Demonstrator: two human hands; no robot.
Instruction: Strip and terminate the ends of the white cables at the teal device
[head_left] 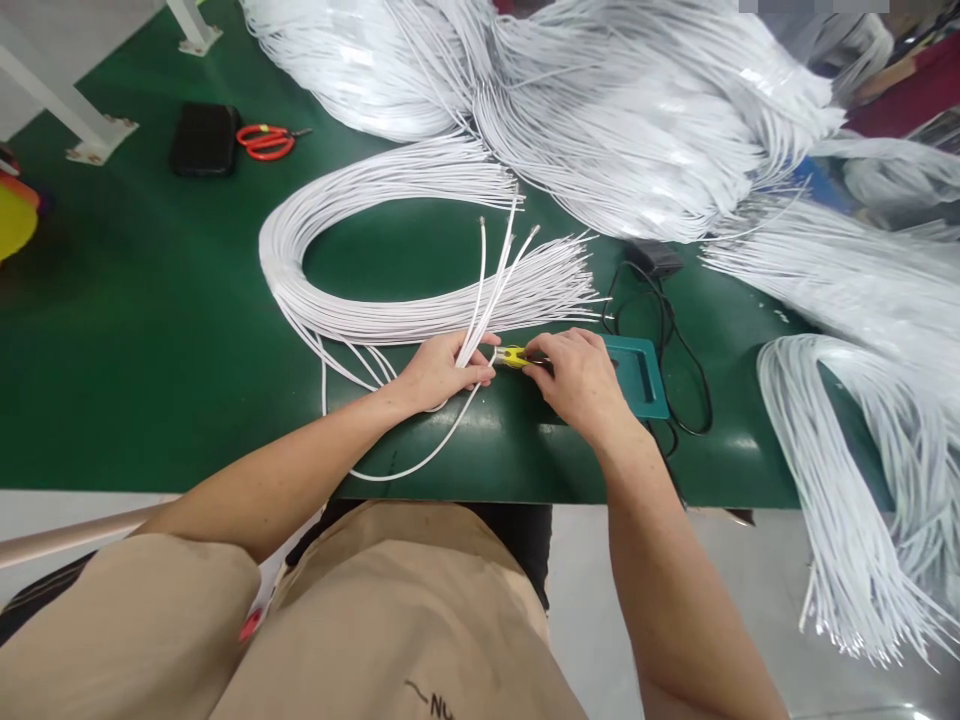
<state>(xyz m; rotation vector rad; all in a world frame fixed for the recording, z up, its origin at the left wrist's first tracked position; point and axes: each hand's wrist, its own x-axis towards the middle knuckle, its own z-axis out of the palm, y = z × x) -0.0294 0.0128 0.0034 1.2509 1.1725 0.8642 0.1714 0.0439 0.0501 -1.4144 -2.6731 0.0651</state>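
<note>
Near the front of the table, my left hand (450, 370) is closed around several white cables (487, 300), whose tips stick up past the fingers. One cable end points right from that hand and meets the metal tip of a small yellow hand tool, perhaps pliers or snips (514, 357). My right hand (576, 378) grips this tool between thumb and fingers; its handles are mostly hidden. Just behind both hands lies a U-shaped bundle of white cables (300, 285), its ends toward the right. A single loose cable loops below my left hand toward the table edge.
Large heaps of white cables (637, 110) cover the back of the green table (150, 380). Another bundle (817, 470) hangs over the front right edge. A teal tray (652, 375), black adapter (652, 258), red-handled scissors (268, 143) and black box (204, 140) lie around.
</note>
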